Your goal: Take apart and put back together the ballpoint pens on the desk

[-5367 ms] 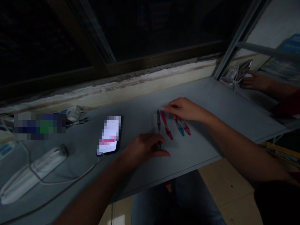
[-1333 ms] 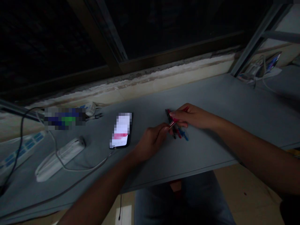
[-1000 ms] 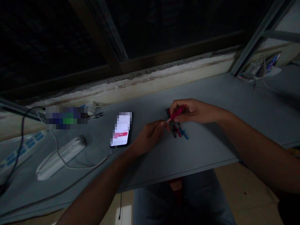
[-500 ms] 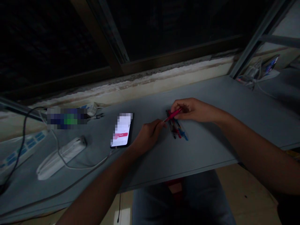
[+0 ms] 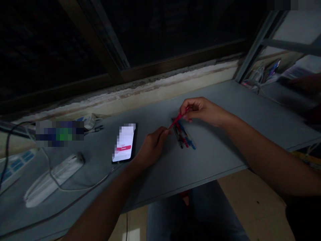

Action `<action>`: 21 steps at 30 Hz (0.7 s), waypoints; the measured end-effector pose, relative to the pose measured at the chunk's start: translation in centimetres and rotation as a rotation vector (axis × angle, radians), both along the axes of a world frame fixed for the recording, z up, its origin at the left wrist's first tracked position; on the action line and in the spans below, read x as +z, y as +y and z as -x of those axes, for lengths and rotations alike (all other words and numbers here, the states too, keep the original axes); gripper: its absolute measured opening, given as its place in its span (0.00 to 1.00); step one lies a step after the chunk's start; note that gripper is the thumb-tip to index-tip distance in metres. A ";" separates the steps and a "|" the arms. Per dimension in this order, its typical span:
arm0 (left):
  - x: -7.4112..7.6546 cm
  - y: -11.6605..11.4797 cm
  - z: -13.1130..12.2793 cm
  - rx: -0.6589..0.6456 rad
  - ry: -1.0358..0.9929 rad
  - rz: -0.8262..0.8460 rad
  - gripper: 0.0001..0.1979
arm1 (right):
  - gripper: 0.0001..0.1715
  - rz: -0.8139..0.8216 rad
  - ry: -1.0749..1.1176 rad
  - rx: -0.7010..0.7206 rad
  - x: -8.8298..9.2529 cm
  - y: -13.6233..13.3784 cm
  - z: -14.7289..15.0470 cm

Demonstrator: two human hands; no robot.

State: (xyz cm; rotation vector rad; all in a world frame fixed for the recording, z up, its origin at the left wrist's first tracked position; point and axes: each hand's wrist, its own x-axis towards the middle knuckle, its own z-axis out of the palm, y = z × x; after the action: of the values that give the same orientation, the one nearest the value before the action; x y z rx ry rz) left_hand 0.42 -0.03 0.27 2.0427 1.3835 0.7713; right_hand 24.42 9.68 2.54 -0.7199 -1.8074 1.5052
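Observation:
A red pen slants between my two hands, a little above the desk. My left hand pinches its lower, thin end between thumb and fingers. Curled fingers of my right hand grip the upper end and hide part of it. Just below the pen, several other pens lie side by side on the desk, with black, red and blue parts showing. The dim light blurs their details.
A lit phone lies on the grey desk, left of my left hand. Further left are a white elongated device, cables and a power strip. A metal post rises at the right, by a window ledge.
The view has turned slightly right, so the desk items appear further left. Both hands keep hold of the red pen; my right fingers have changed position and cover more of its upper part.

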 end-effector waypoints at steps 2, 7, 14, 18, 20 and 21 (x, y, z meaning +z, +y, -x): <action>0.0 0.0 0.0 -0.003 -0.004 -0.008 0.19 | 0.10 0.015 0.013 0.005 0.1 0.0 0.1; 0.0 -0.1 -0.2 -0.018 0.022 0.004 0.18 | 0.08 -0.009 0.010 -0.065 0.0 0.4 0.4; 0.3 -0.2 -0.3 0.003 0.043 0.016 0.18 | 0.10 -0.055 0.074 -0.187 -0.1 1.0 0.3; 0.3 -0.2 -0.4 0.012 0.056 0.013 0.18 | 0.08 -0.007 0.059 -0.094 -0.3 0.8 0.6; 0.3 -0.2 -0.3 0.017 0.068 0.006 0.19 | 0.08 0.010 0.015 0.017 -0.4 0.7 0.8; 0.3 -0.2 -0.3 0.020 0.077 0.004 0.19 | 0.09 0.011 -0.006 0.067 -0.5 0.7 0.8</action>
State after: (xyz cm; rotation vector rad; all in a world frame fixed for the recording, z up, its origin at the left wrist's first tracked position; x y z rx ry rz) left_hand 0.73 -0.18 0.58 2.0779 1.4486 0.7037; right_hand 23.58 10.38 2.05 -0.6760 -1.8452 1.5586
